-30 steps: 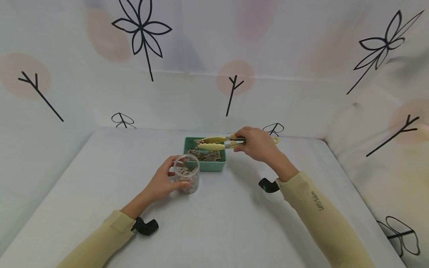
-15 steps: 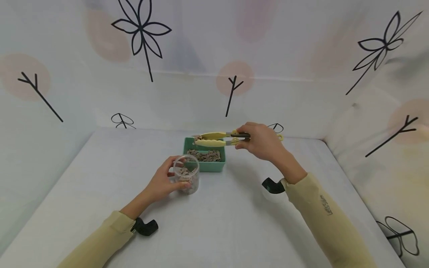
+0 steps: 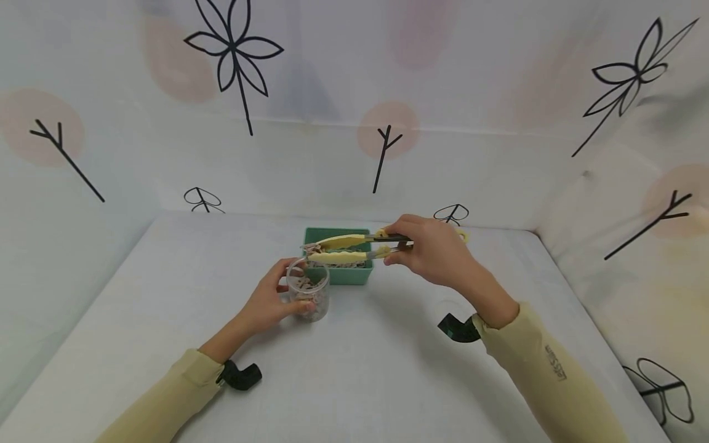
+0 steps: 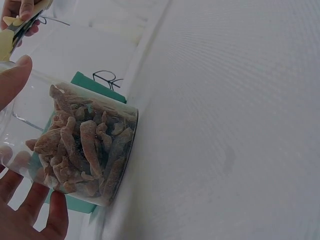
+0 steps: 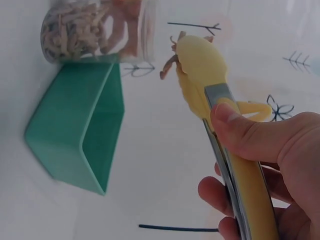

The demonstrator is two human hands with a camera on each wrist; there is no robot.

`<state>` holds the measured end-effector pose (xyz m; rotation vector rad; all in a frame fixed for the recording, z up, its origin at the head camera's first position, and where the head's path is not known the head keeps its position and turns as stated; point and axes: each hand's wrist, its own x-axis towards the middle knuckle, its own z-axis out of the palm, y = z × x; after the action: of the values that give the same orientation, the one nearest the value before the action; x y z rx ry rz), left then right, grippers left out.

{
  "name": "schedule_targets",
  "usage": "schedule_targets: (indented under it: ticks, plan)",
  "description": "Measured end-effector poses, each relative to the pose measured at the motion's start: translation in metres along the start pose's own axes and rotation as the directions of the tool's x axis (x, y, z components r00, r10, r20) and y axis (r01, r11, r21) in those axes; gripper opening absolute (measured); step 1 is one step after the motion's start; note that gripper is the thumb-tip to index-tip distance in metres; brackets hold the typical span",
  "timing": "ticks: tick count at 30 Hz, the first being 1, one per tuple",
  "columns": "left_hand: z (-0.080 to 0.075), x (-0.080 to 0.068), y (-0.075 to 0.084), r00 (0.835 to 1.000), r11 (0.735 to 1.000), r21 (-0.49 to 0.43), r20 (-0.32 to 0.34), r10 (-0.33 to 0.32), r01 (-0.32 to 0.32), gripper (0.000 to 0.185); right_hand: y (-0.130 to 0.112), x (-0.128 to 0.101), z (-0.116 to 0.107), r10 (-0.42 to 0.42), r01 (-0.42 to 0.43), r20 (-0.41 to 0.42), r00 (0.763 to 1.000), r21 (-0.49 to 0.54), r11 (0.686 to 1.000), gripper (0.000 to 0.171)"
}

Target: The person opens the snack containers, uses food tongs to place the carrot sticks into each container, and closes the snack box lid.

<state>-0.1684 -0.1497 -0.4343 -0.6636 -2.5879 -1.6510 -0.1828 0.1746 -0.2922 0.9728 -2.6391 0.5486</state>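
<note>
Toward the left of the counter's (image 3: 166,295) middle, the left hand (image 3: 266,304) wrapped its fingers around the clear jar (image 3: 308,295) and held it upright on the surface. The jar was already partly filled with brownish dried strips (image 4: 85,150), and its mouth was uncovered. Just behind the jar, nearer the back edge of the counter, stood the green tray (image 3: 339,274) with more of the same strips inside.

To the right, the right hand (image 3: 434,249) squeezed the yellow tongs (image 3: 354,246) by their handles. The tips of the tongs were closed on a small bundle of strips (image 5: 170,62) and hung over the jar's rim, between tray and jar.

To do this step well, I think the tips should come fully over the mouth and go a little lower before the squeeze is relaxed, because the thin ends stick out sideways and could catch on the rim or fall onto the counter. The left hand should keep the jar steady and its fingers away from the opening.
</note>
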Motion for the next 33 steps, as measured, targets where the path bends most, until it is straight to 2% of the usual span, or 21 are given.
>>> schedule_targets:
  ticks: [5,10,17,24,33]
  plan:
    - [0.000,0.000,0.001,1.000,1.000,-0.011,0.006,0.002,-0.002,0.082,-0.004,-0.005,0.005,-0.055,0.055,-0.006,0.998,-0.004,0.998,0.043]
    - [0.001,-0.001,0.001,1.000,1.000,-0.011,0.009,-0.005,0.005,0.083,-0.007,-0.007,0.009,-0.070,0.070,0.002,0.998,-0.008,0.998,0.043]
    - [0.001,0.000,0.002,1.000,1.000,-0.015,0.009,-0.011,0.011,0.084,-0.009,-0.008,0.011,-0.052,0.053,0.054,0.997,-0.021,0.998,0.045]
    - [0.001,0.001,0.000,1.000,1.000,-0.011,0.006,0.009,-0.009,0.082,-0.009,-0.008,0.010,-0.055,0.058,0.062,0.997,-0.046,0.997,0.050]
    - [0.000,0.001,-0.001,1.000,1.000,-0.002,0.001,0.031,-0.031,0.082,0.001,-0.012,0.009,0.013,-0.011,0.066,0.998,-0.023,1.000,0.056]
